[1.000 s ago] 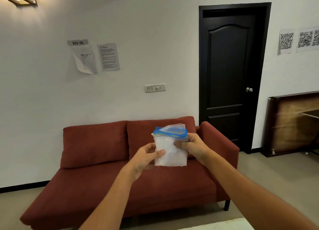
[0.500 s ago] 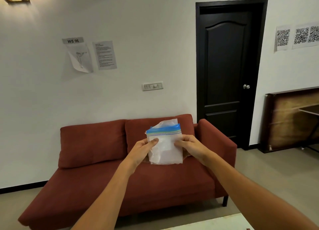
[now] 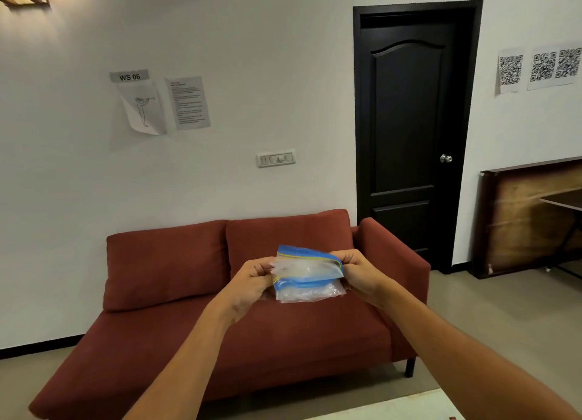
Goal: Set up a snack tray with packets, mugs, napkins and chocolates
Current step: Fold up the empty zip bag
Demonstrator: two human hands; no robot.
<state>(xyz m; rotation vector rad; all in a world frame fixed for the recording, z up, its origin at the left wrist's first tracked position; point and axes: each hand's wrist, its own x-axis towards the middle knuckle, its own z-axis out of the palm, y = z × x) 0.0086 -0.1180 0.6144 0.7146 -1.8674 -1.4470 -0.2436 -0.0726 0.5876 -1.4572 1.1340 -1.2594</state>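
Observation:
A clear plastic zip bag (image 3: 307, 276) with a blue and yellow seal strip hangs in the air in front of me, over the sofa. My left hand (image 3: 252, 282) pinches its left edge and my right hand (image 3: 359, 273) pinches its right edge. The top of the bag is pulled apart, so its mouth gapes towards me. Whatever is inside looks white and crumpled; I cannot tell what it is. No tray, mugs or chocolates are in view.
A red two-seat sofa (image 3: 195, 341) stands against the white wall ahead. A black door (image 3: 409, 129) is to the right, with a wooden board (image 3: 519, 218) leaning beyond it. A pale table edge (image 3: 409, 408) shows at the bottom right.
The bag stood upright and flat between my hands before; now its top is tipped towards me and spread open. Both hands have shifted to grip the seal's two ends.

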